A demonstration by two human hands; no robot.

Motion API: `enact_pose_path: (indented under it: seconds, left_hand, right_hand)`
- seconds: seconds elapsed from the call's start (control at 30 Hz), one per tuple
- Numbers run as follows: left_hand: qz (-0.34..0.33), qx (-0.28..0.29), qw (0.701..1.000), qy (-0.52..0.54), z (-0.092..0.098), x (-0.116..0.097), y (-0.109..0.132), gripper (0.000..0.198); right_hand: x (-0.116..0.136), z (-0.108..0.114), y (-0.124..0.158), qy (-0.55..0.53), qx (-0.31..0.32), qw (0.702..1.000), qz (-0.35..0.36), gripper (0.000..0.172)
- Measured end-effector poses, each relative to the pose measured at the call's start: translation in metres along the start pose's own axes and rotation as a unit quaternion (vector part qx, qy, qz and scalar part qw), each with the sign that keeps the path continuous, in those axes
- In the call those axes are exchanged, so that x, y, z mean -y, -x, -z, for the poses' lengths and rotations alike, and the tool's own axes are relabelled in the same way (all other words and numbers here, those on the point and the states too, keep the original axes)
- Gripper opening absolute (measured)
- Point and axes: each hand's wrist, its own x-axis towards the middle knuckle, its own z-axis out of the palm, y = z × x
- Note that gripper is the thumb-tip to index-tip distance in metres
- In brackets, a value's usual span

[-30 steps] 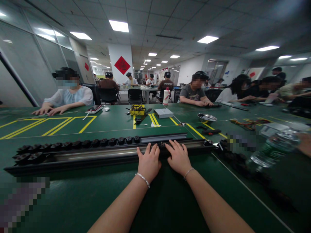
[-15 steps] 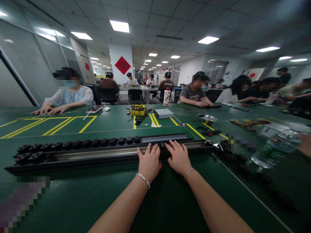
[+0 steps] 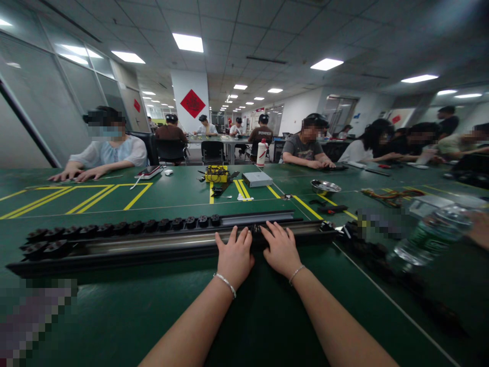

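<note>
Head view: left hand [image 3: 234,257], right hand [image 3: 281,250] unmoved on rail [image 3: 153,243].

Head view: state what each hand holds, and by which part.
Nothing is gripped. The left hand and right hand lie open, touching the long black metal rail right of its middle.

Left hand [image 3: 234,259] and right hand [image 3: 281,251] lay flat, side by side.
Both were palm down with a narrow gap between them, fingers [image 3: 232,236] stretched forward and slightly spread, closed on nothing. The bare left forearm [image 3: 191,326] and right forearm [image 3: 336,321] reached ahead, converging toward the wrists.
</note>
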Motion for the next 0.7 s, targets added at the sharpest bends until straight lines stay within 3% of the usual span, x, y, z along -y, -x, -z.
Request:
enact_pose_path:
  seconds: [0.7]
  left_hand:
    - [0.004,0.007,1.000,-0.003,0.0009,-0.0008,-0.0005,0.058]
  right_hand:
    - [0.0004,-0.0013,0.0006,-0.002,-0.012,1.000,-0.001,0.063]
